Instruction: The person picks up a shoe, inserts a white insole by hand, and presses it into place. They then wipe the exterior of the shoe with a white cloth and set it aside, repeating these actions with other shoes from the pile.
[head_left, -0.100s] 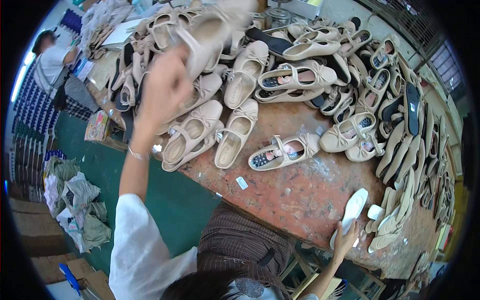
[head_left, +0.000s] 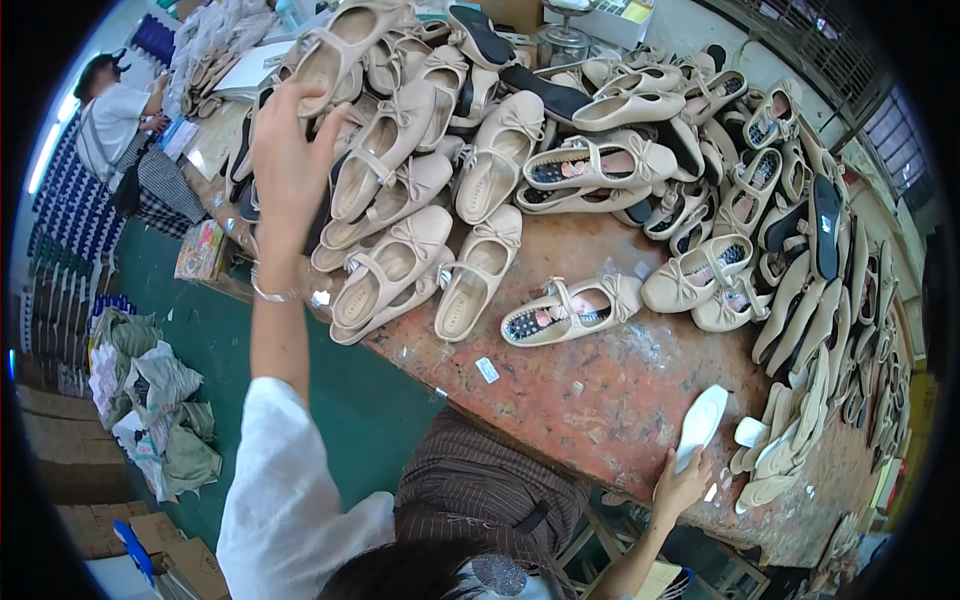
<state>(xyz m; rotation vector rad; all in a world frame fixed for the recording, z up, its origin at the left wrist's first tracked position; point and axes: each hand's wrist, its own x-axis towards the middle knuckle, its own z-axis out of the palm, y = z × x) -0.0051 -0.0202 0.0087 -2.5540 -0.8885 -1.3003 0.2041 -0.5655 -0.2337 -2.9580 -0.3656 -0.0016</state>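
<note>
My left hand (head_left: pixel 290 150) is raised over the left part of the shoe pile, thumb and fingers apart. Its fingertips are right by the heel of a beige strap shoe (head_left: pixel 345 50); whether they touch it I cannot tell. In my right hand (head_left: pixel 683 480), low at the table's near edge, is a white insole (head_left: pixel 703 418), gripped at its lower end. A single beige bow shoe with a dark dotted lining (head_left: pixel 568 312) lies in the middle of the table. Close to the right hand is a stack of pale insoles (head_left: pixel 790 455).
Beige shoes are heaped along the far side and right of the worn reddish table (head_left: pixel 590 420). A pale-lined shoe (head_left: pixel 478 280) lies at the left edge. Another person (head_left: pixel 120 140) stands far left. Bundled cloth sacks (head_left: pixel 160 420) lie on the green floor.
The shoe that was blurred in my left hand now rests on top of the pile. My left hand has drawn leftward, its fingers spread. The right hand still holds the insole.
</note>
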